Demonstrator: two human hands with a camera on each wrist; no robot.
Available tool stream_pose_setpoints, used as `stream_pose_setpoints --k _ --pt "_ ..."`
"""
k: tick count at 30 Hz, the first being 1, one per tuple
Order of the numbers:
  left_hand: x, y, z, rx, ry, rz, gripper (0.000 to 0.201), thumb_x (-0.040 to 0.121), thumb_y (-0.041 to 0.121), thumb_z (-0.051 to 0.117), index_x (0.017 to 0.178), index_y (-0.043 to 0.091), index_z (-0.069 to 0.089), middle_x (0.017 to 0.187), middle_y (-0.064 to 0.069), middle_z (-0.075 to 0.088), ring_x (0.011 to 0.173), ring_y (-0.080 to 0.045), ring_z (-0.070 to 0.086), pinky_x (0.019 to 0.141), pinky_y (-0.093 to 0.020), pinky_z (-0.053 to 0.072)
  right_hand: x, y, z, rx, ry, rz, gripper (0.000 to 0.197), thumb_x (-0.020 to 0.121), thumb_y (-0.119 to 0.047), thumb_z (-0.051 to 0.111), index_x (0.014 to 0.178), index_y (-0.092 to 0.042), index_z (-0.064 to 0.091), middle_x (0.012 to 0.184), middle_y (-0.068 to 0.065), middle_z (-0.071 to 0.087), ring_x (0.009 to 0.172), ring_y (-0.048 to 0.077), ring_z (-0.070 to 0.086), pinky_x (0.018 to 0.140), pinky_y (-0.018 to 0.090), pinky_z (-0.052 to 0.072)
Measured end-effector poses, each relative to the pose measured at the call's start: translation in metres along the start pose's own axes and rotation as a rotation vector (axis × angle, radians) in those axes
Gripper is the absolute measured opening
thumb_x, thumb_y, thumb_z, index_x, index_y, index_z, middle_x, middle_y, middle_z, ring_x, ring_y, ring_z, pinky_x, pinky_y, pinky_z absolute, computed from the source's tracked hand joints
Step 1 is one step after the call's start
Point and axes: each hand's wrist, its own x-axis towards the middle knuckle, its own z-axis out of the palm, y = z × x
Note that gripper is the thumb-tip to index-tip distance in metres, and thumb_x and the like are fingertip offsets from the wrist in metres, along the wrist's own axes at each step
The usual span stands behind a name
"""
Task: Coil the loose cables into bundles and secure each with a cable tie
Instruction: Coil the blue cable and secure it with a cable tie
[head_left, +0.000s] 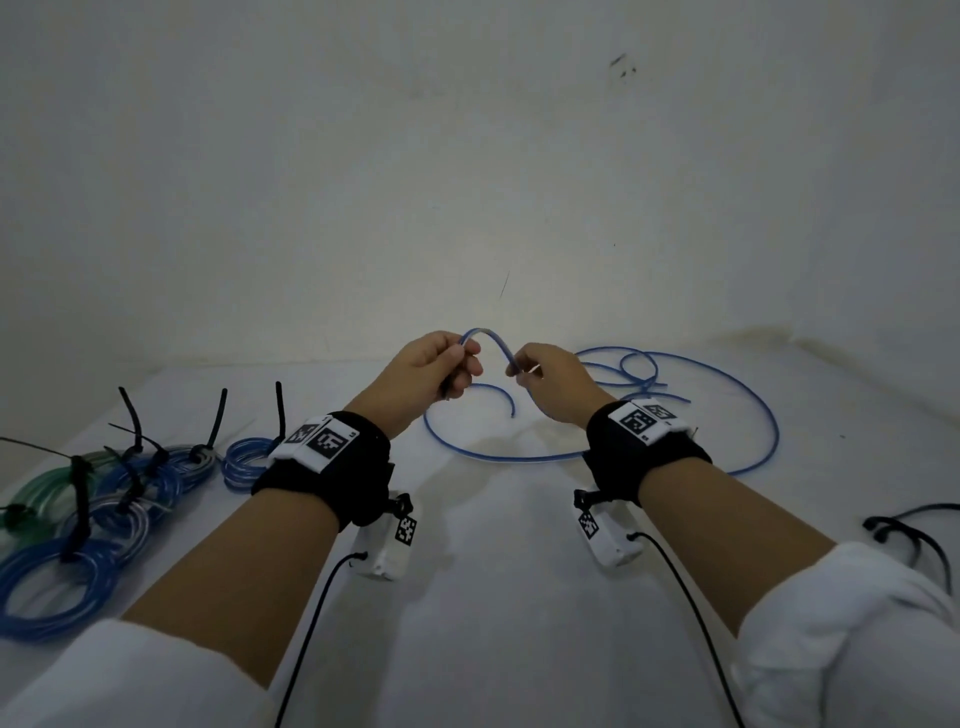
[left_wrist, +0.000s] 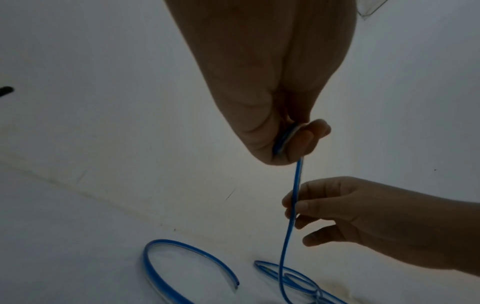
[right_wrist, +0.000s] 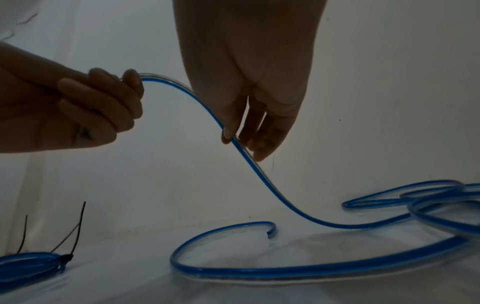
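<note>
Fingers (right_wrist: 103, 96) of both raised hands pinch the blue cable (head_left: 491, 338)

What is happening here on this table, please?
A person is starting to coil a loose blue cable. The left hand pinches it near one end and the right hand holds it a little further along, so a short arch stands between them. The rest of the cable lies in loops on the white table. At the left lie finished bundles, each closed with a black tie. A few spare ties lie at the right edge.
</note>
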Motion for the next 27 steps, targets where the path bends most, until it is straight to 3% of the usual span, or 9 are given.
stream_pose_setpoints --k 3,7,9,12,15,18,20,24,27 --pt "0.002 -0.003 0.004 -0.017 0.029 0.063 0.017 0.099 0.005 0.034 0.105 0.004 0.050 0.092 -0.005 0.064 0.063 -0.003 0.057 0.063 -0.019 0.047 -0.007 -0.005 0.003 0.110 -0.096 0.011 0.024 0.089 0.000 0.046 0.098 -0.017 0.058 0.086 0.011 0.062 0.079 0.022 0.056 0.061 0.014 0.042" --pt "0.006 -0.008 0.011 -0.002 0.082 0.146 0.023 0.097 -0.001 0.037 0.119 -0.006 0.042 0.117 -0.012 0.059 0.090 -0.008 0.065 0.079 -0.017 0.053 -0.012 -0.012 0.008 0.075 -0.233 -0.015 0.041 0.093 -0.004 0.044 0.130 -0.021 0.047 0.091 0.005 0.057 0.072 0.013 0.060 0.063 0.015 0.042" --pt "0.009 -0.010 0.013 0.020 0.103 0.152 0.027 0.094 -0.004 0.042 0.121 -0.003 0.040 0.124 -0.010 0.055 0.103 -0.013 0.062 0.082 -0.017 0.052 -0.014 -0.013 0.012 0.057 -0.253 -0.023 0.047 0.092 -0.004 0.046 0.136 -0.019 0.040 0.092 0.003 0.057 0.072 0.012 0.060 0.061 0.014 0.041" --pt "0.014 -0.016 0.013 0.122 0.129 0.199 0.028 0.094 -0.006 0.041 0.120 0.003 0.040 0.125 -0.006 0.053 0.112 -0.012 0.057 0.096 -0.021 0.047 -0.016 -0.010 0.015 0.102 -0.242 0.025 0.034 0.090 0.001 0.048 0.123 -0.009 0.041 0.092 0.006 0.060 0.069 0.014 0.059 0.057 0.017 0.042" --pt "0.016 -0.022 0.010 0.236 0.155 0.229 0.029 0.094 -0.005 0.039 0.122 0.004 0.042 0.124 -0.002 0.053 0.117 -0.010 0.054 0.101 -0.022 0.043 -0.019 -0.013 0.016 0.060 -0.288 -0.026 0.025 0.088 0.004 0.046 0.109 -0.009 0.049 0.096 0.014 0.063 0.073 0.021 0.060 0.061 0.020 0.046" --pt "0.015 -0.028 0.006 0.376 0.161 0.250 0.027 0.095 -0.001 0.039 0.122 0.003 0.045 0.123 0.001 0.054 0.116 -0.008 0.053 0.098 -0.020 0.042 -0.022 -0.019 0.016 -0.027 -0.327 -0.136 0.039 0.092 0.000 0.042 0.124 -0.017 0.055 0.088 0.007 0.060 0.063 0.012 0.056 0.069 0.025 0.049" --pt "0.015 -0.031 0.002 0.487 0.149 0.256 0.022 0.096 0.003 0.040 0.117 0.004 0.048 0.118 0.001 0.056 0.110 -0.007 0.055 0.091 -0.015 0.043 -0.023 -0.021 0.016 -0.141 -0.316 -0.222 0.041 0.095 -0.002 0.038 0.129 -0.018 0.054 0.085 0.005 0.059 0.064 0.011 0.050 0.069 0.022 0.043" --pt "0.013 -0.034 -0.007 0.737 0.118 0.245 0.013 0.097 0.007 0.039 0.103 0.000 0.048 0.105 -0.001 0.059 0.094 -0.013 0.061 0.082 -0.017 0.043 -0.022 -0.021 0.012 -0.084 -0.196 -0.265 0.021 0.089 -0.002 0.052 0.107 -0.007 0.062 0.091 0.009 0.067 0.072 0.013 0.052 0.066 0.017 0.036" --pt "0.010 -0.033 -0.009 0.717 0.101 0.172 0.014 0.097 0.008 0.037 0.104 0.001 0.047 0.098 -0.003 0.062 0.082 -0.016 0.065 0.074 -0.018 0.045 -0.019 -0.022 0.007 -0.203 -0.067 -0.360 0.012 0.085 -0.004 0.056 0.094 -0.009 0.063 0.089 0.007 0.067 0.080 0.022 0.056 0.075 0.033 0.040"
